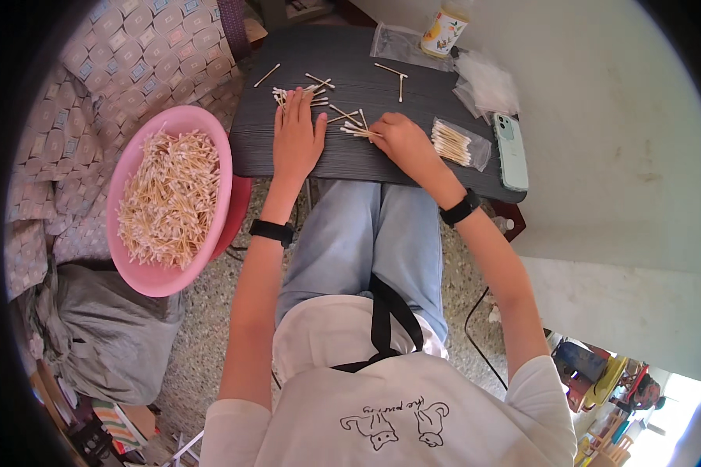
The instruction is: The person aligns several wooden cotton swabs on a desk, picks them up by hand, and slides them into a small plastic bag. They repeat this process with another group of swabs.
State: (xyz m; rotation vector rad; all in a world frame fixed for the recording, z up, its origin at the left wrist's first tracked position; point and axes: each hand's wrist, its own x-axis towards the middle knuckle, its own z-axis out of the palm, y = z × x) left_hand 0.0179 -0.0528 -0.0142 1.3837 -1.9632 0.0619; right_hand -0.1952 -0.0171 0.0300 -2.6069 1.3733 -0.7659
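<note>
Loose cotton swabs (311, 92) with wooden stems lie scattered on a small dark table (343, 152) in front of me. My left hand (297, 138) rests flat on the table, fingers together, its fingertips at a small pile of swabs. My right hand (397, 137) is curled and holds a small bunch of swabs (356, 130) by its fingertips, the swab tips pointing left. A clear plastic bag filled with swabs (453, 143) lies just right of my right hand.
A pink basin (210, 132) heaped with cotton swabs sits on a red stool to my left. A mint-green phone (510, 148) lies at the table's right edge. Empty clear bags (484, 82) and a small bottle (444, 29) are at the far right. A patterned cloth (132, 54) covers the left.
</note>
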